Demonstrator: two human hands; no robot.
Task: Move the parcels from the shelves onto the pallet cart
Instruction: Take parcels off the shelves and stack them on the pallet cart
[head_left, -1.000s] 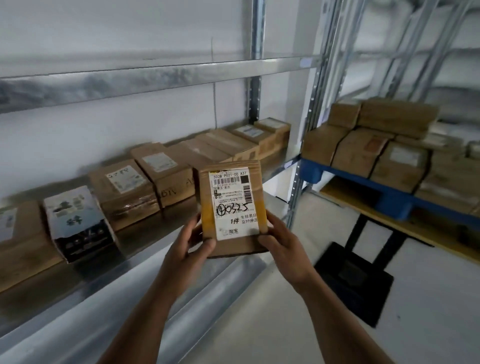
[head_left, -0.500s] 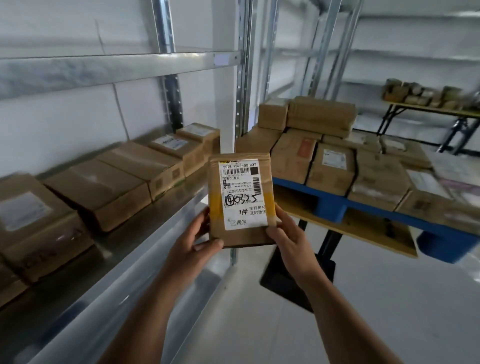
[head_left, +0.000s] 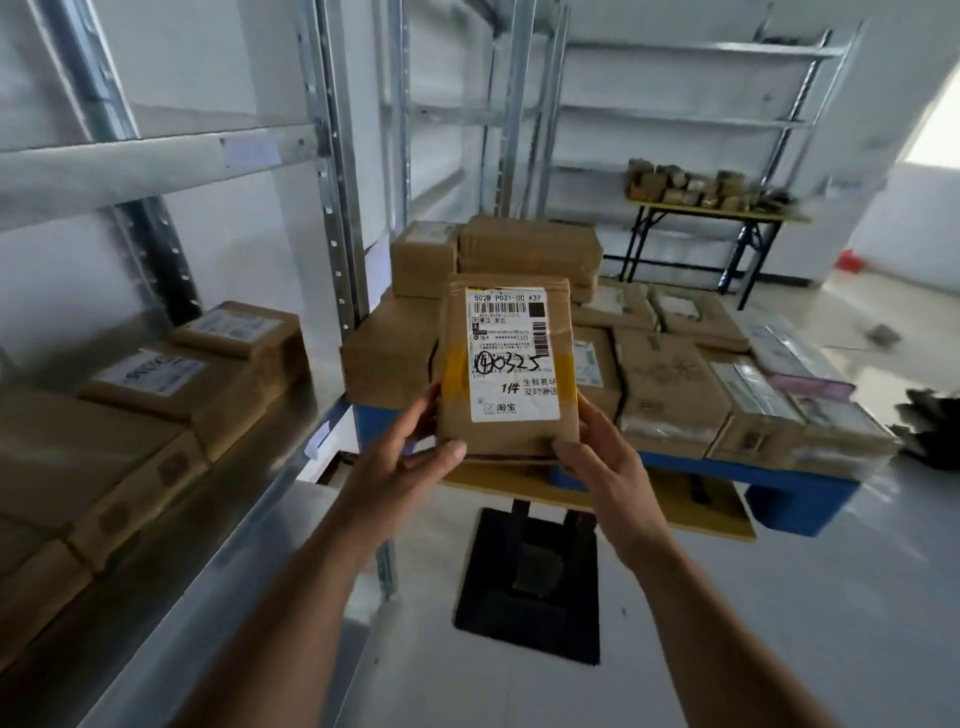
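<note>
- Parcel (head_left: 506, 371): flat brown box, white shipping label facing the camera, held upright in the air in front of the pallet cart (head_left: 800, 486).
- Left hand (head_left: 402, 467): grips the parcel's lower left corner, thumb across the front.
- Right hand (head_left: 602, 457): grips its lower right corner.
- Cart deck carries many stacked boxes (head_left: 670, 389).
- More boxes sit on the metal shelf (head_left: 249, 447) at left.

Parcel label (head_left: 514, 353): "502B P021-00 A37", "0325"
</note>
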